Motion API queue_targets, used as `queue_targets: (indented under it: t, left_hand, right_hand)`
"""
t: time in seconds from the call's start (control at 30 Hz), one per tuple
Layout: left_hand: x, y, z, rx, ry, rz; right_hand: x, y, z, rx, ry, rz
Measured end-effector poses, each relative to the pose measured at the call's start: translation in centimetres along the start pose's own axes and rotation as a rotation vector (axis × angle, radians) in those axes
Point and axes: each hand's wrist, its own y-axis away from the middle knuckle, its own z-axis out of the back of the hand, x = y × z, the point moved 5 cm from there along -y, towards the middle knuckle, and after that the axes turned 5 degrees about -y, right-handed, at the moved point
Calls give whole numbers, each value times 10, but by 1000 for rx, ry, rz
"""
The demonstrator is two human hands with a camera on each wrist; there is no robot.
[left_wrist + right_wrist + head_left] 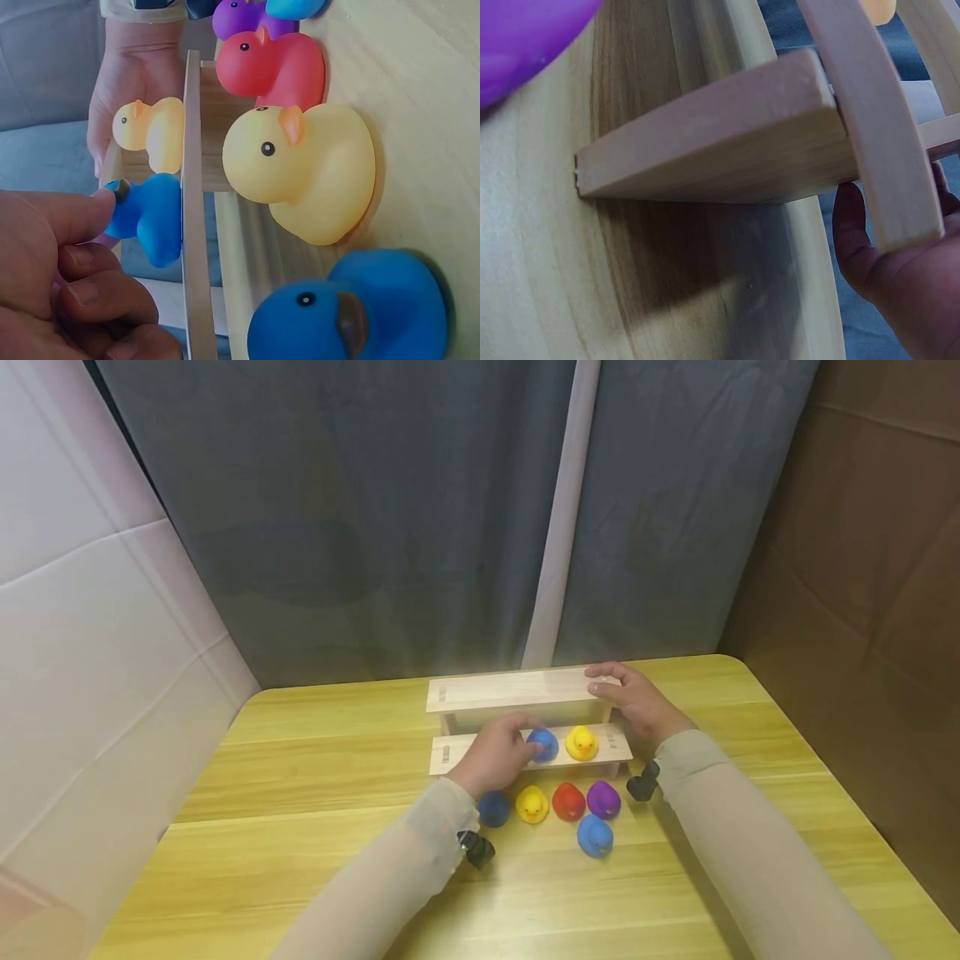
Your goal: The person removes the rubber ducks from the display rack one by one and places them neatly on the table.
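My left hand point(495, 753) pinches a blue rubber duck point(155, 225) on the lower step of a two-step wooden stand point(517, 687). In the left wrist view the thumb touches the duck's bill, and the other fingers are curled. To the right of that duck, a yellow rubber duck point(582, 743) sits on the same step. My right hand point(633, 697) grips the right end of the upper step. The lower step's board and leg partly cover that hand in the right wrist view.
Before the stand, a row holds a dark blue duck point(493, 808), a yellow duck point(532, 805), a red duck point(568, 802) and a purple duck point(603, 799). Nearer me sits a lighter blue duck point(596, 837). A grey curtain point(375, 527) hangs behind the wooden table point(315, 777).
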Motion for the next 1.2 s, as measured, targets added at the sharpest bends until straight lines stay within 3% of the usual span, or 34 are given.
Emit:
queue_targets:
  t: [1.2]
  left_hand:
    - [-22, 32, -2, 24, 23, -11]
  right_hand:
    - [3, 4, -2, 19, -24, -1]
